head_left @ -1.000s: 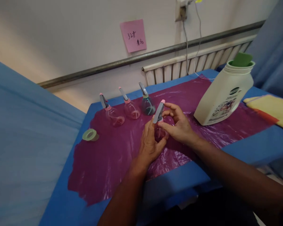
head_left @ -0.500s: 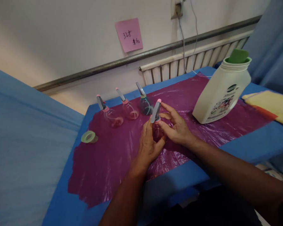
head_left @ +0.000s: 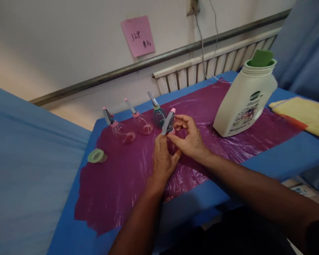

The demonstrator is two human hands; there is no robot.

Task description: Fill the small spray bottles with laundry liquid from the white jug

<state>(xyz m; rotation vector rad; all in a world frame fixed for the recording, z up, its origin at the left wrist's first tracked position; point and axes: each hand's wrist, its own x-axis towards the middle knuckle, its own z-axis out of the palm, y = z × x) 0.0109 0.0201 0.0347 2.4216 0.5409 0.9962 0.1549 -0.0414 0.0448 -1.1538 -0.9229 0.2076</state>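
Observation:
A spray bottle [head_left: 169, 121] with a grey trigger head, pink nozzle tip and pink collar stands on the purple plastic sheet [head_left: 117, 184], its body mostly hidden by my hands. My left hand [head_left: 163, 157] is wrapped round the body, thumb at the near side. At the collar, my right hand [head_left: 191, 140] presses its thumb, with its other fingers curled behind the head. Behind them are a teal spray bottle [head_left: 158, 117] and two clear spray bottles with pink collars, one in the middle [head_left: 143, 124] and one farther left [head_left: 123, 132].
A large cream jug [head_left: 244, 99] with a green piece in its mouth stands right of my hands. A small pale-green cup [head_left: 97, 156] lies at the left. A yellow cloth [head_left: 305, 115] is at the right edge. Wall and radiator [head_left: 186, 71] border the blue table behind.
The view has shifted slightly, so everything sits a little farther left. My right fingers have curled and shifted around the head and collar; my left hand keeps its hold on the bottle.

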